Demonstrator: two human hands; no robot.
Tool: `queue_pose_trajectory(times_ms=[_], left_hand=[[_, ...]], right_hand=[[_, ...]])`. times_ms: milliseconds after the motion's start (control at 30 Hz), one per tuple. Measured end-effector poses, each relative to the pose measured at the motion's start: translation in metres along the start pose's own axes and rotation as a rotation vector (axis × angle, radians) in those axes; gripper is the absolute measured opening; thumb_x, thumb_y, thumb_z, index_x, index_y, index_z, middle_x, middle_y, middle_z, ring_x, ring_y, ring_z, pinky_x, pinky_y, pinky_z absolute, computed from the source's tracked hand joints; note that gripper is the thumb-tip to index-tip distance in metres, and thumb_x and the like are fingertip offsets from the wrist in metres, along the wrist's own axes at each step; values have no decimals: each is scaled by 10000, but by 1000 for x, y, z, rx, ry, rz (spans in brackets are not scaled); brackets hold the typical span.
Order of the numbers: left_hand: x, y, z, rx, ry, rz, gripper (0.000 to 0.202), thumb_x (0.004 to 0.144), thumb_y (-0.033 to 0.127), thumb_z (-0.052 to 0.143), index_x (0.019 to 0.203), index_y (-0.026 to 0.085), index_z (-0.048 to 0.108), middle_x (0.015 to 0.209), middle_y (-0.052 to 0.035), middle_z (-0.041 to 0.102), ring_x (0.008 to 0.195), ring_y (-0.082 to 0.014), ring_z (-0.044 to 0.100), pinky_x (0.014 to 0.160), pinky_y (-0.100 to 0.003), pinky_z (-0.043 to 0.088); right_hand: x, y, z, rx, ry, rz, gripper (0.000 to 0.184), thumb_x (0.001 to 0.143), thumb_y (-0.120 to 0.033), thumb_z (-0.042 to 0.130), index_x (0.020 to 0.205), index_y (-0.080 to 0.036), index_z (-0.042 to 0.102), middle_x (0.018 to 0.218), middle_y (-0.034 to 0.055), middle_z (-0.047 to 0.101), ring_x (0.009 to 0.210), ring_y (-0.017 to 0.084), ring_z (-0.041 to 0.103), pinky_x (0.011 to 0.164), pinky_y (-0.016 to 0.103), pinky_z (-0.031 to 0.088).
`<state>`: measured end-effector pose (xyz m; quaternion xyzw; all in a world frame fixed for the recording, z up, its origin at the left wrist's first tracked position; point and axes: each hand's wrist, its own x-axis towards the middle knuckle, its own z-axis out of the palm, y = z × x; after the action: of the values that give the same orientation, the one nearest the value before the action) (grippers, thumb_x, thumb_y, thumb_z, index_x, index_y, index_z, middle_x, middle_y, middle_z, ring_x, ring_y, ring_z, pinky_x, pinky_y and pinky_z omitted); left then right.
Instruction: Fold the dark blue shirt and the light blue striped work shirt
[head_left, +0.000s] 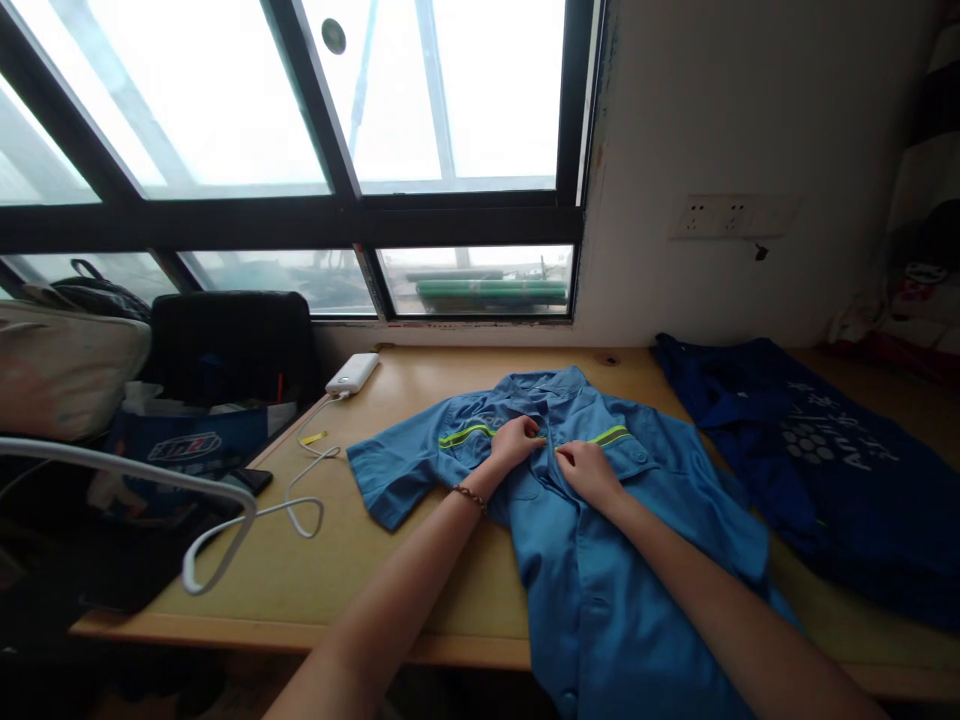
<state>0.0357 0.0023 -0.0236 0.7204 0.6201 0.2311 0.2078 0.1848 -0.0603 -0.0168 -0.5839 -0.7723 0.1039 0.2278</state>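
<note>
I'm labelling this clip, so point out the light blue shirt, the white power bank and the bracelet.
light blue shirt (585,600), head view, lower front panel.
white power bank (352,373), head view, middle of its top face.
bracelet (469,496), head view, beads across the wrist.

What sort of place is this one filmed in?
Probably a dorm or small private room: a wooden desk under a large window, wall sockets, bags piled at left, a blue shirt spread out.
</note>
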Motion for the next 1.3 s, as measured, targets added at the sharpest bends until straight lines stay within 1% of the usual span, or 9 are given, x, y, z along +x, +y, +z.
queue_pose_trajectory(times_ms=[100,233,333,467,633,867,1033,1167,1300], left_hand=[[6,-1,-1,-38,-61,-46,248,602,335,652,804,192,627,769,4,649,691,-149,583,561,-209,380],[1,-2,3,-105,41,31,188,625,332,634,752,195,622,756,11,652,702,-141,587,588,-210,400],[-4,-3,7,-256,81,64,183,631,320,635,738,175,602,755,-4,655,656,-129,595,589,-211,428],[-4,-1,7,-605,-36,4,194,660,293,624,747,138,549,680,-41,656,479,-112,577,452,-199,421],[-8,4,0,-1014,-181,-168,252,681,297,638,795,122,497,710,-95,665,580,-167,640,501,-227,489],[-9,3,0,-1132,-217,-187,262,683,289,652,799,121,487,729,-106,664,671,-198,653,591,-264,525],[-8,4,4,-1102,-194,-178,265,681,292,654,799,122,489,709,-92,660,631,-180,650,576,-257,523],[-8,3,4,-1102,-189,-168,251,681,282,651,794,125,492,694,-83,659,611,-170,647,565,-250,519],[-10,5,4,-1125,-180,-147,243,683,279,649,792,123,497,697,-87,662,604,-166,645,561,-246,517]], right_hand=[[8,16,-1,11,76,27,284,824,-188,382,967,-153,624,926,87,607,870,165,525,778,238,351],[12,28,-1,-17,38,57,271,823,-202,407,971,-171,632,932,87,582,897,184,488,827,269,327],[10,29,-1,-47,75,110,295,810,-317,450,992,-165,624,925,103,543,902,211,456,824,290,326],[7,28,-1,-59,57,113,489,666,-512,582,1029,-186,597,930,92,479,898,235,420,825,317,327],[8,30,1,-77,30,144,468,607,-463,628,968,-169,576,909,80,466,889,232,415,823,313,325],[11,31,-5,-97,-43,171,340,632,-477,588,734,-154,598,800,85,548,822,218,491,738,281,363],[15,38,-18,49,-215,124,138,646,-254,575,722,-172,655,685,35,616,664,154,547,585,224,355],[15,41,-21,190,-128,105,204,631,-124,487,689,-157,680,615,25,619,635,151,546,583,232,362],[16,34,-20,812,-67,216,214,649,-239,522,752,-141,682,629,22,634,599,150,551,582,254,410]])
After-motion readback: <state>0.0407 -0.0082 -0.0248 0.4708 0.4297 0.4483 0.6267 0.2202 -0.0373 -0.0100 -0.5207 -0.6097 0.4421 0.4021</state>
